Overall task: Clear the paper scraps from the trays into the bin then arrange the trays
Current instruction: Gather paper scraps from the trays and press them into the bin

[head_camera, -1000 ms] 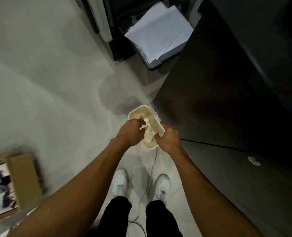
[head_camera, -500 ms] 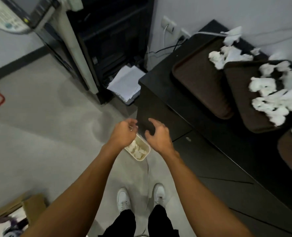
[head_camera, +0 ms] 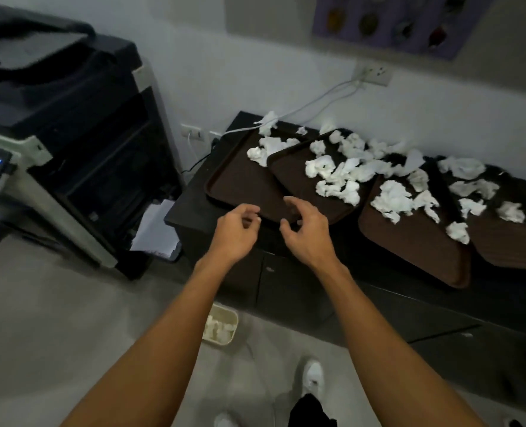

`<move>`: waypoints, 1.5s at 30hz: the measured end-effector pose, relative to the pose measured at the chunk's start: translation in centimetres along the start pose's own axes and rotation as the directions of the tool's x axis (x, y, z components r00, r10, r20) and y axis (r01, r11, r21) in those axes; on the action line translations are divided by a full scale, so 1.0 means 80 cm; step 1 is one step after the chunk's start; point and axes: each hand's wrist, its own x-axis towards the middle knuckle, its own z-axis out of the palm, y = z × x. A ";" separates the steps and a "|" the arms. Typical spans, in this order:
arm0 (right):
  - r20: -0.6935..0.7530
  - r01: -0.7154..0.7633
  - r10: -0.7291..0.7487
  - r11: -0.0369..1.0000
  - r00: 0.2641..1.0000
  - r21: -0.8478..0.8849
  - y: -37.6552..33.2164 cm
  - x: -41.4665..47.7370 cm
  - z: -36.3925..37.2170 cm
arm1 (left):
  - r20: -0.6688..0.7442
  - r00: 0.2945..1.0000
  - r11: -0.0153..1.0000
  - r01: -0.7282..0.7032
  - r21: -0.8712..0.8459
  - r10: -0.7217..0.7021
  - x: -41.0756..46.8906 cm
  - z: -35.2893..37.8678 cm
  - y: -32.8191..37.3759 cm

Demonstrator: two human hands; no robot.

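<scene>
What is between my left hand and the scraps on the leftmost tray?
Only the tray and its bare floor: the head view shows nothing else between the left hand and those scraps.

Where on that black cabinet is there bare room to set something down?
Bare: the near half of the leftmost brown tray and the black cabinet top strip left of it. Crowded: rightward, crumpled white paper scraps litter the other trays.

The near half of the leftmost tray (head_camera: 240, 186) lies bare, with room for a hand to come in over the cabinet edge. Crumpled paper scraps (head_camera: 338, 177) crowd everything to its right, and the copier (head_camera: 70, 143) hems in the left.
</scene>
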 end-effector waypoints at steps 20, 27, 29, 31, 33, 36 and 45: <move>-0.159 -0.310 0.286 0.938 0.945 -0.158 0.245 0.069 -0.225 | 0.224 0.965 0.990 -0.138 0.005 0.133 0.132 0.271 0.174; 0.025 -0.270 0.292 0.910 0.956 -0.313 0.313 0.072 -0.219 | 0.231 0.970 0.996 -0.087 0.036 0.076 0.165 0.334 0.176; 0.027 -0.246 0.269 0.912 0.963 -0.328 0.327 0.069 -0.213 | 0.237 0.969 0.994 -0.091 0.061 0.075 0.170 0.349 0.172; 0.000 -0.236 0.247 0.923 0.969 -0.304 0.338 0.071 -0.211 | 0.248 0.966 0.991 -0.104 0.087 0.080 0.175 0.362 0.169; -0.006 -0.229 0.237 0.933 0.972 -0.278 0.345 0.073 -0.213 | 0.260 0.961 0.982 -0.132 0.132 0.094 0.181 0.375 0.166; 0.022 -0.224 0.238 0.938 0.971 -0.266 0.349 0.073 -0.222 | 0.305 0.941 0.953 -0.216 0.210 0.146 0.189 0.392 0.161; -0.040 -0.282 0.279 0.944 0.959 -0.169 0.358 0.070 -0.244 | 0.397 0.896 0.700 -0.414 0.583 0.199 0.194 0.416 0.161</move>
